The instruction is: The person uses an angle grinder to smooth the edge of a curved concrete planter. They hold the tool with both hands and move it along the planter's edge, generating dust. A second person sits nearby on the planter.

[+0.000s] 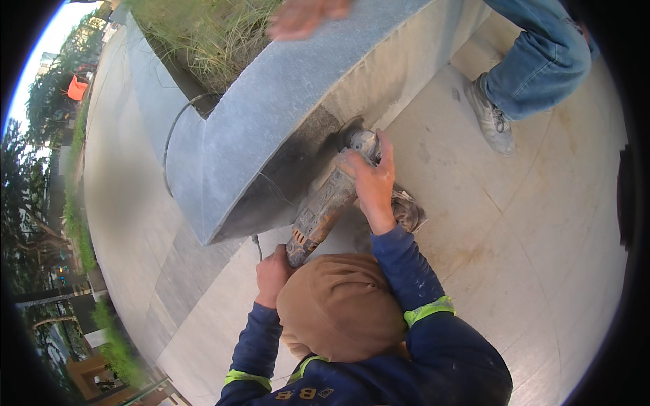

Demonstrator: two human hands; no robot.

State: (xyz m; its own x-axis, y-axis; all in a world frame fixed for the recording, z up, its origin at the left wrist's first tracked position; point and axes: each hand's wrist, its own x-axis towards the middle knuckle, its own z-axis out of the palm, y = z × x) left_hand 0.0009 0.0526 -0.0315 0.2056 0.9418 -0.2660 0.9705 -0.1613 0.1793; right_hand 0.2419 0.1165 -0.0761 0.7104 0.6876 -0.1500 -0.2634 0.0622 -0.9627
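My right hand (371, 181) grips the front of a dusty orange angle grinder (323, 211), just behind its grey head. My left hand (272, 274) holds the rear end of the grinder's body, where a thin cable (257, 247) comes out. The grinder's disc (351, 132) presses against the vertical side face of a grey stone planter wall (271, 101), on a dark, dusty patch. A brown hood (338, 304) and blue sleeves with yellow-green bands fill the lower middle of the view.
Another person stands at the upper right in blue jeans and a grey sneaker (490, 116), with a blurred hand (305, 16) on the wall's top. Grass (210, 34) grows inside the planter. Pale stone paving (528, 223) lies around, and a dusty shoe (409, 211) sits by the grinder.
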